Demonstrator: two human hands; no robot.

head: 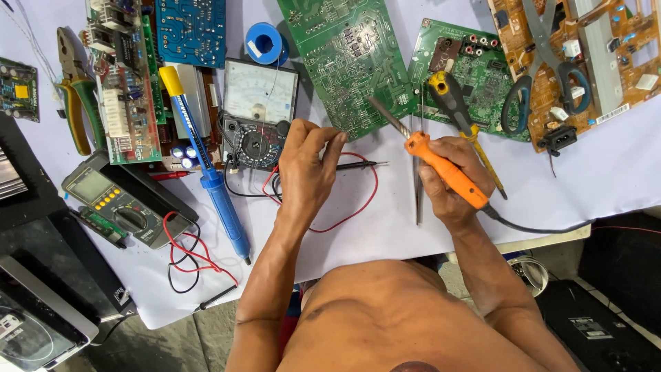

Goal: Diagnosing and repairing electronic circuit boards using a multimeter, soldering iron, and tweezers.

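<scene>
My right hand (451, 180) grips an orange-handled soldering iron (441, 165), its metal tip pointing up-left toward a green circuit board (351, 58). My left hand (306, 165) hovers near that board's lower edge with fingers pinched together; whether a thin wire sits between them I cannot tell. A black test probe (358, 164) with a red lead (358, 207) lies between my hands. Tweezers (418, 186) rest just left of my right hand.
An analog meter (258, 114), a blue desoldering pump (210, 172) and a digital multimeter (117, 207) lie at left. A screwdriver (458, 114), scissors (544, 83), another green board (475, 72) and an orange board (585, 48) sit at right. Pliers (76, 89) are far left.
</scene>
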